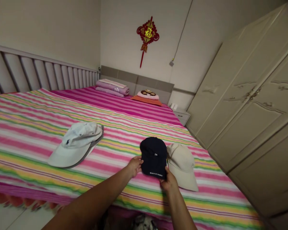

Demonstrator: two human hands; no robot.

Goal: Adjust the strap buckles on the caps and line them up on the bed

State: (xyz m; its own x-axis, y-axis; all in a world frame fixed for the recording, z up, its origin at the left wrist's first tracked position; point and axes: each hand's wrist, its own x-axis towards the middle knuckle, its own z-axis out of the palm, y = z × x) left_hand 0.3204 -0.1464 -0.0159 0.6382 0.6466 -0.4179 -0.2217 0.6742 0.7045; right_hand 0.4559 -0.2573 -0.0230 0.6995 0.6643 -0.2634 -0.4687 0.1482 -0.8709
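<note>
A dark navy cap (154, 156) with small white lettering lies on the striped bedspread (33, 127), its brim toward me. My left hand (134, 165) grips the left edge of the brim, fingers curled on it. My right hand (168, 181) pinches the brim's right front corner. A beige cap (182, 164) lies right beside the navy one, partly tucked under it. Farther left a white cap (75, 143) with a small dark logo rests alone on the bed.
Folded pink bedding (112, 87) and an orange pillow with a plush toy (147, 95) lie at the headboard. A cream wardrobe (252, 108) stands along the right. A white nightstand (181, 115) sits in the corner. A red knot ornament (147, 33) hangs on the wall.
</note>
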